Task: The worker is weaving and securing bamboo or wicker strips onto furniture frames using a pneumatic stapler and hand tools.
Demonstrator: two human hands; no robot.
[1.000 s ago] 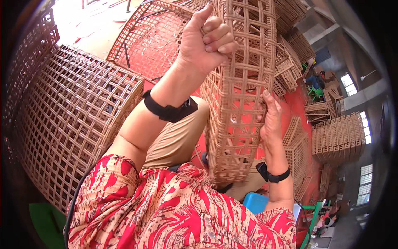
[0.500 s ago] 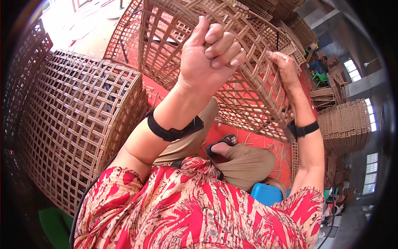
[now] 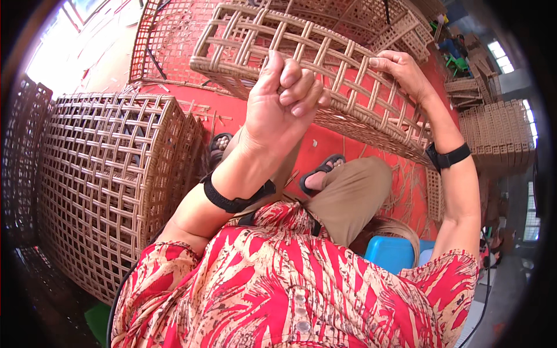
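In front of me a brown woven wicker frame [image 3: 342, 68], box-like with an open lattice, is held tilted above the red floor. My right hand [image 3: 406, 74] grips its far edge towards the right, thumb and fingers closed on the weave. At the near rim, my left hand [image 3: 284, 95] makes a fist, palm side up and thumb on top. Whatever its fingers hold is hidden. Black bands [image 3: 231, 194] circle both my forearms.
A stack of wicker panels [image 3: 98, 180] stands close on my left. Another wicker piece [image 3: 174, 40] lies beyond the frame. Cane scraps litter the red floor [image 3: 223, 119]. A blue plastic object [image 3: 390, 254] sits by my right side. More wicker stacks [image 3: 496, 136] rise at the right.
The wicker frame has tipped, so its narrow lattice side now faces up. My right hand has moved up and slightly right with it. My left fist stays closed, slightly lower.
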